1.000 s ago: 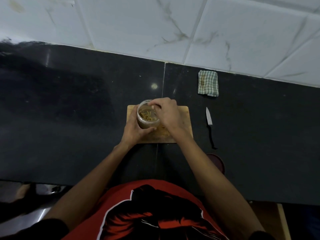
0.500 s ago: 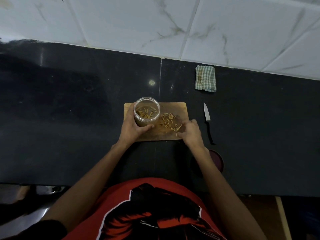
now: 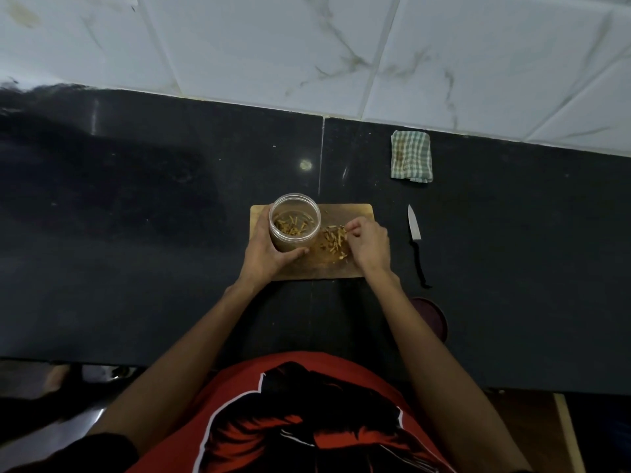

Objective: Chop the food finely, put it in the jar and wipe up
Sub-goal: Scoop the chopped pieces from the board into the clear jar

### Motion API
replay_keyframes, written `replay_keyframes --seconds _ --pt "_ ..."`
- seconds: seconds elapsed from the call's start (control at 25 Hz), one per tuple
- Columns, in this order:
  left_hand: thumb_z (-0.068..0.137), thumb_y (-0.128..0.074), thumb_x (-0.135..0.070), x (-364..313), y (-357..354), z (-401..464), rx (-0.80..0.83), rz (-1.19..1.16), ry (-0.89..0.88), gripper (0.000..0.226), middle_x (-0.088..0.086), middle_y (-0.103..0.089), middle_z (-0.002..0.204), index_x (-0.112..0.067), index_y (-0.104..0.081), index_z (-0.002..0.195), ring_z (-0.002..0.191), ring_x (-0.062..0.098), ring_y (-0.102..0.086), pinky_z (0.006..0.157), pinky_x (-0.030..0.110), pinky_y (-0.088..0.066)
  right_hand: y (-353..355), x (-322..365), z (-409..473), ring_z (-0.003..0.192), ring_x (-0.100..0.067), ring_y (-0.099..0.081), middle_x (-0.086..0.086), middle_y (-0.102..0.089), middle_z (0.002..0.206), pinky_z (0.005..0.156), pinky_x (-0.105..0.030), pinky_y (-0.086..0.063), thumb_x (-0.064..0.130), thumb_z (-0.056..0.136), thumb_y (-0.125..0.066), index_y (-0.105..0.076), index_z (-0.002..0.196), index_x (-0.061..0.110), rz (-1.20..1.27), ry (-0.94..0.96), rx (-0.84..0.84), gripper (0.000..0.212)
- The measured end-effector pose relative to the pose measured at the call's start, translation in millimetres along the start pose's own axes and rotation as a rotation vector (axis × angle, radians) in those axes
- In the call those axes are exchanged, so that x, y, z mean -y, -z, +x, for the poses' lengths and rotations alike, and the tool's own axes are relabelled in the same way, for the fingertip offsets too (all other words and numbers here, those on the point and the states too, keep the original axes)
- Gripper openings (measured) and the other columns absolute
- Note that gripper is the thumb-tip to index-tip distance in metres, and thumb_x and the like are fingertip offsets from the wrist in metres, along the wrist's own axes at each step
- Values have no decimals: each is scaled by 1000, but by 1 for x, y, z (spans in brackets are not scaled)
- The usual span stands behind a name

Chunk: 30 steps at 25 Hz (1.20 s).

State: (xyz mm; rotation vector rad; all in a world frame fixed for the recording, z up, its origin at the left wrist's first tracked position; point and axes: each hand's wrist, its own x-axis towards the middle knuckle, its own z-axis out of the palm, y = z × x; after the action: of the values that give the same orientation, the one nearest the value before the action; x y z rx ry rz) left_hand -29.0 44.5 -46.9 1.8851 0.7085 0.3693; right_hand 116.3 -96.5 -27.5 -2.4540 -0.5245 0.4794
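A clear open jar (image 3: 295, 220) with some chopped food inside stands on the left part of a wooden chopping board (image 3: 355, 211). My left hand (image 3: 269, 256) is wrapped around the jar from the near left. A small heap of yellowish chopped food (image 3: 333, 242) lies on the board just right of the jar. My right hand (image 3: 368, 245) rests at the heap's right edge, fingertips pinched on a few pieces. A small knife (image 3: 415, 232) with a black handle lies on the counter right of the board. A folded checked cloth (image 3: 411, 157) lies by the wall.
The black stone counter (image 3: 136, 216) runs wide to both sides, with a white tiled wall (image 3: 307, 46) behind. A dark red lid (image 3: 435, 317) lies near the front edge, partly hidden by my right forearm.
My right hand left the jar's mouth, went to the board's near right, and now has slid up to the heap and pinched pieces. The left hand stays on the jar.
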Motion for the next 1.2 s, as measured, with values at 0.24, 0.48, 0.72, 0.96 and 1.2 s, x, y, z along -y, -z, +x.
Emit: replay_keyframes --seconds 0.24,0.48,0.72,0.96,1.2 --pt "60 -86 -37 0 0 0 -1 -5 -7 99 -15 -45 132 -27 -28 140 122 1 -42 95 11 -32 1 5 4 131 -23 -46 -10 -51 141 109 -33 -35 12 102 -46 -57 135 11 -263 281 108 35" --pt "61 -86 -35 -1 0 0 -9 2 -20 100 -18 -42 130 -28 -27 141 122 0 -41 95 12 -31 -20 -4 -7 147 -28 -21 -9 -28 159 120 -44 -21 27 105 -38 -36 150 19 -575 483 237 46" --pt "60 -86 -40 3 0 1 -4 23 10 102 -13 -45 136 -29 -26 141 125 4 -42 102 25 -36 -4 -24 -20 133 -24 -43 -7 -51 142 109 -30 -32 8 98 -51 -57 135 11 -479 587 174 38" --pt "61 -86 -38 1 1 -1 0 13 -5 100 -11 -45 135 -29 -26 140 125 5 -42 103 26 -36 -4 -23 -14 103 -23 -61 -8 -67 113 84 -25 -45 4 94 -57 -72 109 6 -385 547 44 22" --pt "61 -86 -37 1 1 -1 5 8 -11 99 -14 -44 134 -28 -26 140 125 5 -42 103 27 -37 9 -20 -3 80 -5 -66 -2 -74 100 75 -11 -53 3 86 -71 -77 100 9 412 -69 -47 16"
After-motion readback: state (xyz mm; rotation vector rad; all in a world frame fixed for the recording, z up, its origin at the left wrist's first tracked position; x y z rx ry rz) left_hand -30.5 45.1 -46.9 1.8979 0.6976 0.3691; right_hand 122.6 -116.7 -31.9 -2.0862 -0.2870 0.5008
